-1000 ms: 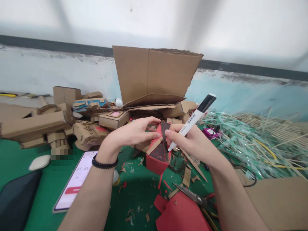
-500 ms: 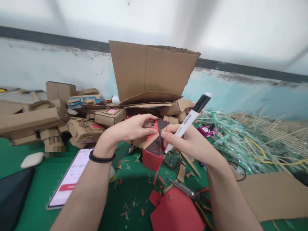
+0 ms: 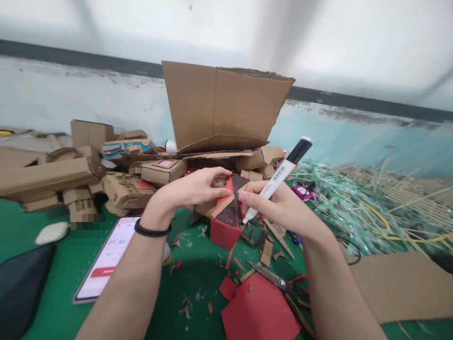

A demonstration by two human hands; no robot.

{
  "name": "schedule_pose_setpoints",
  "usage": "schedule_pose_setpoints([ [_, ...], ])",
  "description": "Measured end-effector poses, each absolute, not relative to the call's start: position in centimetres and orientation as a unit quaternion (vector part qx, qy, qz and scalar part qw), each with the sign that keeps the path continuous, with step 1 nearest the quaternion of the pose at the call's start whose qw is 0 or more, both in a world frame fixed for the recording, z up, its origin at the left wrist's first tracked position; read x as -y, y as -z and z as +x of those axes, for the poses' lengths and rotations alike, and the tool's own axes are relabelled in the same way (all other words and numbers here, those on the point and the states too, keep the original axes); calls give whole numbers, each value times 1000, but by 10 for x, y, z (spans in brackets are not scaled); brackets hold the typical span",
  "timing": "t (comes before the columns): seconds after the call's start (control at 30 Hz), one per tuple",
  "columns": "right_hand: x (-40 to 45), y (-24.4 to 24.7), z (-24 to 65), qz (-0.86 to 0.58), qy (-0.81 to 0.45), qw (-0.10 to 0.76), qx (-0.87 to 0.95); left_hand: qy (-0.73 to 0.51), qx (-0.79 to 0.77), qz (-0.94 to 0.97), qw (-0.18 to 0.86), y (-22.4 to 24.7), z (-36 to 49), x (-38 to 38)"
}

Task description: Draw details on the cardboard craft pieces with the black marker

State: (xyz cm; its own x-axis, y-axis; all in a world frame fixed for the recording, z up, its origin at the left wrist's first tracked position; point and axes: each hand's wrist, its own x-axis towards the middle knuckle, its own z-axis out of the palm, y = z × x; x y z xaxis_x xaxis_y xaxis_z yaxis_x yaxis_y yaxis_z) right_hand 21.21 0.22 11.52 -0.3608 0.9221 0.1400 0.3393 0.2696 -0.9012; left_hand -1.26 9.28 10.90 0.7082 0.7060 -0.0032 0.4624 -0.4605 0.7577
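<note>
Two bare hands meet over a small red box [image 3: 225, 233], which sits between them on a green tabletop [image 3: 198, 269]. The box appears well along: its near face is covered in red and most of its top is dark, nearly black, apart from a red area beside the left thumb. A plain brown cardboard strip [image 3: 224, 206] crosses the top at a slant, its surface uncoloured; the far sides are hidden, so whether they are finished cannot be told. The left hand [image 3: 198, 186] reaches in palm down, wrist bent, half-curled with a gap between thumb and index finger, holding the left side of the box; its lower fingers are out of sight. The right hand [image 3: 272, 203] is closed in a writing grip around a white marker [image 3: 278, 182], whose black end slants up and away to the right while its tip points down at the near right edge of the box. Nearer the wearer, below the right hand, scissors [image 3: 272, 278] lie across a cut red sheet [image 3: 260, 309]. A phone [image 3: 106, 255] lies left of the left wrist, which wears a black beaded bracelet [image 3: 153, 230].
</note>
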Motion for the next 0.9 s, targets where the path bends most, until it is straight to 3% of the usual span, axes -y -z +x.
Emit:
schedule_pose_setpoints([
  [0.9,-3,-117,212,-444,-387,344,731,-156,-359,838,382,-109,-14,-93],
])
